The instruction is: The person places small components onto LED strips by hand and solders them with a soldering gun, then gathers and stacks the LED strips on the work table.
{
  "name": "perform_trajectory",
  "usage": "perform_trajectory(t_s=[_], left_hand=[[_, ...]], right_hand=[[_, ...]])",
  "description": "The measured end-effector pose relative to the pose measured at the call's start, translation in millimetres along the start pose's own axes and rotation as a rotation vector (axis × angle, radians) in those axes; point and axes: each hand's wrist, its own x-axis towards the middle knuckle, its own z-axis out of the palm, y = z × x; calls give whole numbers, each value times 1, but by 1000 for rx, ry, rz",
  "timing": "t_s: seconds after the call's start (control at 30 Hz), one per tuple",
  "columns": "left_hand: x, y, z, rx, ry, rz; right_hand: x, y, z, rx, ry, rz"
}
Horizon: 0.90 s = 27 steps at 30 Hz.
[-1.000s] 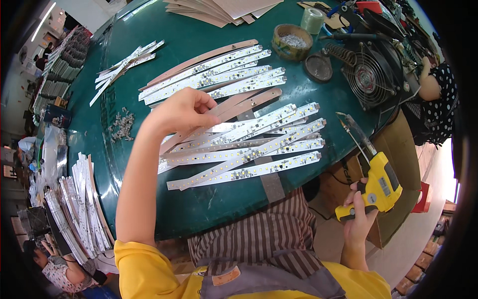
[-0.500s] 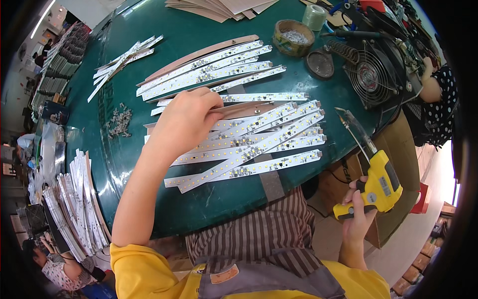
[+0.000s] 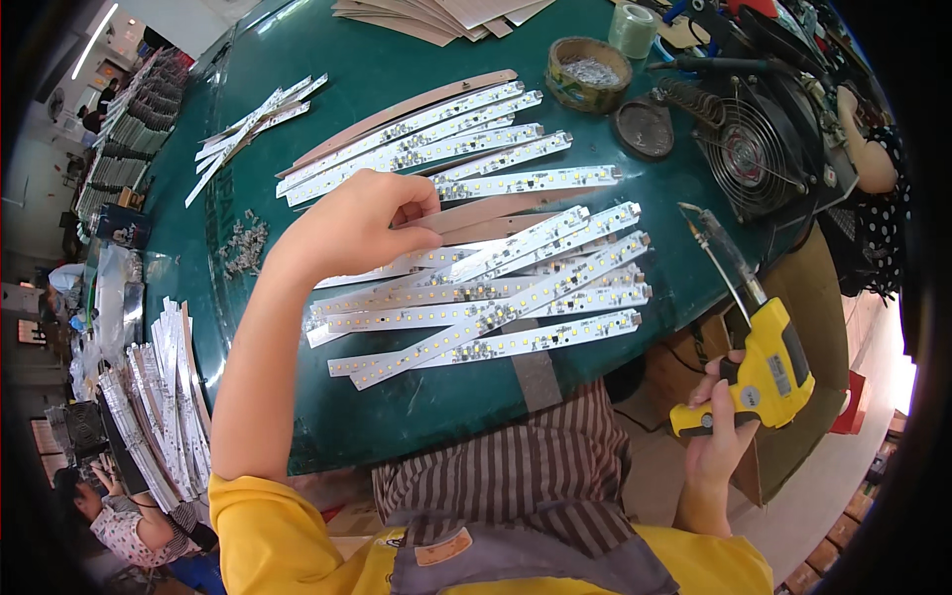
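Observation:
My left hand point(image 3: 369, 226) is curled over the middle pile of white LED strip boards, its fingers closed at the near end of one LED strip point(image 3: 540, 180). That strip slants out to the right from behind my knuckles; the grip itself is partly hidden. Below it lie a tan backing strip point(image 3: 496, 213) and several crossed LED strips point(image 3: 506, 309). My right hand point(image 3: 719, 431) grips the handle of a yellow soldering gun point(image 3: 773, 365). Its metal tip point(image 3: 691, 223) points up and away beside the table edge, apart from the strips.
Farther back lie another LED strip group point(image 3: 416, 139) and a small crossed stack point(image 3: 258, 124). Small metal parts point(image 3: 245, 244) sit at left. A tape roll point(image 3: 587, 74), round dish point(image 3: 643, 129) and fan point(image 3: 749, 159) stand at back right. A cardboard box point(image 3: 808, 397) is below the gun.
My left hand has shifted slightly left, and the strip by its fingers has moved up and turned a little. The soldering gun has moved slightly right and down in my right hand.

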Motion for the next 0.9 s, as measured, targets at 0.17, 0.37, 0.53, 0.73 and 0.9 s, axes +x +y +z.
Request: perform_trajectory(t_s=[0.17, 0.37, 0.53, 0.73, 0.9], left_hand=[[-1, 4, 6, 421, 311, 439], [-28, -1, 34, 610, 471, 439], [-37, 4, 31, 615, 326, 274], [-75, 18, 37, 287, 396, 183], [-110, 25, 92, 256, 514, 219]], right_hand=[[30, 3, -9, 44, -105, 13], [63, -12, -1, 83, -258, -24], [70, -26, 10, -65, -411, -51], [66, -25, 23, -179, -671, -59], [47, -5, 32, -603, -549, -337]])
